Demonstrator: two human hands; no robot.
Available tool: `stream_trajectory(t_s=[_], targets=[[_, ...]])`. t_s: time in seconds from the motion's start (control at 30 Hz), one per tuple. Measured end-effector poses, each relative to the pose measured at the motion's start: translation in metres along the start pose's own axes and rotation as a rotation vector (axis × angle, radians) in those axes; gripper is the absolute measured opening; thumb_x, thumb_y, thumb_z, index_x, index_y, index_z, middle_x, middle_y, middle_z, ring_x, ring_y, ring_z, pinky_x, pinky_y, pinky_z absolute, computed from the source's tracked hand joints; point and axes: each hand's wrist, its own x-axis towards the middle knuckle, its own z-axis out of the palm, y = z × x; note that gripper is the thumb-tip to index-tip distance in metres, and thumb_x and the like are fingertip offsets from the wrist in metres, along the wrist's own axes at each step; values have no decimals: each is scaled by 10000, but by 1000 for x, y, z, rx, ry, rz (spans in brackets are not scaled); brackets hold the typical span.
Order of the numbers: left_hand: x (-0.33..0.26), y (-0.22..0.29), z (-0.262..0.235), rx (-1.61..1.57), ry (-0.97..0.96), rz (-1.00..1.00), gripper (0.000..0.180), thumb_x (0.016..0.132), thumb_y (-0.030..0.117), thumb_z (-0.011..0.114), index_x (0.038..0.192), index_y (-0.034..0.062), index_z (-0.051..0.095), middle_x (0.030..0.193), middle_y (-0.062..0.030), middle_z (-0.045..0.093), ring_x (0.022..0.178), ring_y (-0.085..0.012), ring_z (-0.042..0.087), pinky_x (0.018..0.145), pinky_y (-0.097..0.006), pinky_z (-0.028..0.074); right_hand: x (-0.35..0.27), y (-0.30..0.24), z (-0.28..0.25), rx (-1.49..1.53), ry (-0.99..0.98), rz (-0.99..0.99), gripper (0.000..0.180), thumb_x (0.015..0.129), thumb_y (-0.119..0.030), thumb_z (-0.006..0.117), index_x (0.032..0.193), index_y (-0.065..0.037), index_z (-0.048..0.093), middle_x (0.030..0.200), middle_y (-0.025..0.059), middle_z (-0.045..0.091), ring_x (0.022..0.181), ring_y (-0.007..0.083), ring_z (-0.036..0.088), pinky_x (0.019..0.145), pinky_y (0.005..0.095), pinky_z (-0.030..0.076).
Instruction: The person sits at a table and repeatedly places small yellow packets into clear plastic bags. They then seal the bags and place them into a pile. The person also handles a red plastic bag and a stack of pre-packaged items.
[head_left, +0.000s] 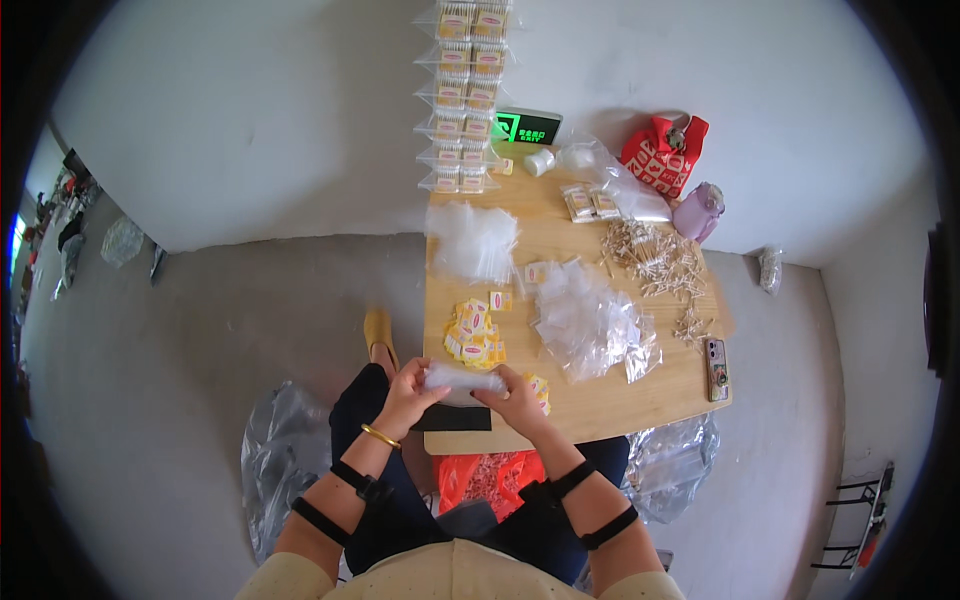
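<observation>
Both my hands are at the table's near edge, holding a stack of clear plastic bags point(465, 379) stretched between them. My left hand point(404, 398) is closed on its left end, with a gold bangle at the wrist. The right end is gripped by my right hand point(514, 402), thumb on the near side. Just beyond the bags lies a heap of small yellow and white cards point(474, 335). Farther back sits a pile of clear bags point(470, 243). To the right are loose clear bags point(592, 318) and a heap of cotton swabs point(655, 262).
Packed swab bags form a tall stack point(462, 95) at the table's back left, beside a green lit sign point(530, 128). A red bag point(665, 155), a purple jug point(699, 211) and a phone point(717, 370) line the right side. Below hangs a red plastic bag point(490, 480).
</observation>
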Motion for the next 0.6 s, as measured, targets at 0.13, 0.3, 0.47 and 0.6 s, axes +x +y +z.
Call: stream_trajectory(t_s=[0.13,0.3,0.47,0.6], targets=[[39,51,2,-205,-103,-146,364,822,68,710,1151,-7,574,1033,-34,632,946,-117,605,843,-279,491,33,-17,-31,365,18,88,240,834,-154,723,986,7,630,807,13,631,730,65,555,641,230,445],[119,89,-2,-191,-14,-180,295,823,123,721,1084,28,621,989,-29,655,890,-119,629,787,-281,510,114,-49,-64,321,105,3,200,827,-140,722,940,13,658,764,6,632,663,59,532,584,231,425],[199,118,-16,-112,79,-89,187,819,126,719,979,62,647,908,-17,666,817,-102,629,712,-257,500,205,-59,-82,189,191,-14,248,787,-161,748,924,30,669,771,36,650,665,78,552,595,250,446],[246,125,-28,-80,131,-43,119,833,131,698,917,59,654,845,-16,664,755,-97,620,664,-255,491,253,-67,-81,274,223,5,246,775,-154,747,918,34,676,784,57,660,671,97,576,605,258,459]])
